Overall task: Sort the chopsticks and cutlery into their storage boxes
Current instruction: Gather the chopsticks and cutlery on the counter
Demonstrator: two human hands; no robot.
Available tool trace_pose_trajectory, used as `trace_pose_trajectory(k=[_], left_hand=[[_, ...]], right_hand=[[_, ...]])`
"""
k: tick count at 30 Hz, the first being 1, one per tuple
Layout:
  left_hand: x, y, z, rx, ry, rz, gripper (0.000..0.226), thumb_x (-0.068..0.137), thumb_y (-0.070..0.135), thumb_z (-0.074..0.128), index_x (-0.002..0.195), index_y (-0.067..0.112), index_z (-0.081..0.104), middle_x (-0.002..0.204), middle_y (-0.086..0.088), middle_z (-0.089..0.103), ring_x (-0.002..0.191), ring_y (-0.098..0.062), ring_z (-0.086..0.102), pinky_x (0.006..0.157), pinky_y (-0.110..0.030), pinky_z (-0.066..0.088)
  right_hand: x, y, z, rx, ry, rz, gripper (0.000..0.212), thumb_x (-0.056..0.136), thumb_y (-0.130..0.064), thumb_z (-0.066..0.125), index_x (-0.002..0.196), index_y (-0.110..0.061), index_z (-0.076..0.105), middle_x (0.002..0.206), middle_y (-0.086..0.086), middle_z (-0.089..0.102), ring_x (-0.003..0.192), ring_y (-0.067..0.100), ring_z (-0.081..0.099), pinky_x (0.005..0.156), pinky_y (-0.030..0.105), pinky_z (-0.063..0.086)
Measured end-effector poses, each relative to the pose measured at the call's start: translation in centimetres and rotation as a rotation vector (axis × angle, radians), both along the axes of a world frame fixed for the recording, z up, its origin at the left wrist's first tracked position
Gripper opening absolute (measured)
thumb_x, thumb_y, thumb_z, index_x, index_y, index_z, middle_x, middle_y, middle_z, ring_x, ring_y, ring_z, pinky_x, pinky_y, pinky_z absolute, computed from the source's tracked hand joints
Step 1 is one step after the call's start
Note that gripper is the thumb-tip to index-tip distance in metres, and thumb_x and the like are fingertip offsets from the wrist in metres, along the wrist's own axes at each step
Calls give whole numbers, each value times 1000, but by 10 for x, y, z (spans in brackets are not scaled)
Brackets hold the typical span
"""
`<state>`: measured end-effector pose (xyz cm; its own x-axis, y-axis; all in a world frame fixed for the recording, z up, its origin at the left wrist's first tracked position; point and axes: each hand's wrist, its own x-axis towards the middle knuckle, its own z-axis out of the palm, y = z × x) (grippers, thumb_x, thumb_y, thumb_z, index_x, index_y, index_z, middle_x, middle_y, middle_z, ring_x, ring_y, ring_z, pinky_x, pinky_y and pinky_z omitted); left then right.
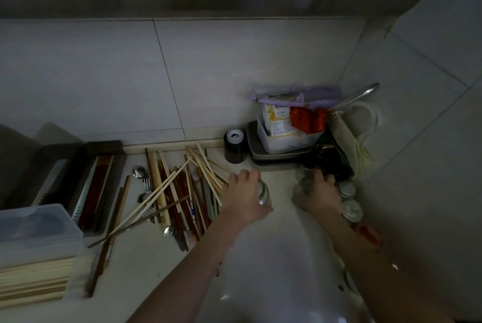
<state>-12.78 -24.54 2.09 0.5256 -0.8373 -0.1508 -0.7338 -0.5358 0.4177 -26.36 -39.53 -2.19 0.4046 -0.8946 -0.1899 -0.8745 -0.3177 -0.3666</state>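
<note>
Chopsticks (180,192) lie in a loose crossed heap on the counter (260,270), spoons (140,172) and other cutlery mixed in at the heap's left edge and under it. Boxes sit left of the heap: a dark tray (101,187) already holding red sticks, a clear box (36,221) nearer me.

My left hand (243,193) curls over a small glass jar (263,193), just beside the heap's right edge. My right hand (317,192) grips a second jar (302,183), well apart from the heap, near the lidded jars (348,198) by the wall.

Judgement: I am clearing jars aside, not yet sorting. Next: set both down, free a hand, reach left into the heap.
</note>
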Motion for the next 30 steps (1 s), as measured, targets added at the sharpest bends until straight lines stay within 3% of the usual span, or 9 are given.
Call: trace_pose_trajectory(k=[5,11,15,17,19,22,25,27,30], left_hand=[[-4,-8,-3,-4,0,-16,78,60,49,78,122,23,38,127,-1,44,118,-29,39,96,-45,41],[-1,-15,-5,-38,12,-13,78,60,49,79,122,22,39,126,-2,43,116,-30,40,95,-44,41],[4,-16,0,-95,58,23,74,62,49,77,121,22,40,126,-2,43,115,-29,41,96,-44,40],[6,-18,2,-120,79,42,72,62,49,76,119,22,42,124,-2,45,113,-30,43,94,-45,41],[9,-20,3,-139,89,68,70,65,47,73,122,20,42,124,-4,45,112,-31,45,92,-46,43],[12,-21,5,-134,130,88,69,65,45,69,125,20,43,123,-5,46,109,-31,46,90,-46,46],[12,-24,4,-122,137,2,71,64,41,72,125,21,43,123,-5,47,110,-31,49,91,-46,46],[12,-27,3,-191,246,-34,79,67,33,76,134,18,37,132,-7,43,120,-28,46,102,-34,40],[12,-26,9,-262,384,-71,88,73,24,77,144,13,26,142,-9,35,131,-22,36,101,-19,30]], right_hand=[[1,-4,-4,-93,40,3,76,78,-39,70,140,-17,31,139,16,30,124,37,34,88,46,44],[0,1,0,-231,137,34,78,80,-39,68,144,-21,29,149,13,22,132,34,27,101,48,35],[11,19,2,-297,-141,232,90,72,-20,73,148,-28,24,153,8,20,138,30,22,108,51,28],[20,30,1,-150,-313,512,105,66,-19,76,149,-35,13,155,2,19,142,23,21,113,45,28],[30,45,4,171,-503,637,113,63,-16,79,147,-36,6,154,-7,21,142,11,23,115,33,28],[42,54,8,369,-688,531,105,61,-14,85,143,-26,21,142,-13,34,133,1,35,109,19,31],[47,50,6,256,-629,444,107,56,-18,88,144,-20,29,131,-8,45,122,5,43,102,20,37],[47,47,4,162,-566,375,101,57,-20,86,143,-20,33,123,-7,49,114,7,47,94,18,37],[46,41,-3,83,-566,187,80,62,-16,84,130,-10,42,113,1,53,107,15,54,90,28,43]])
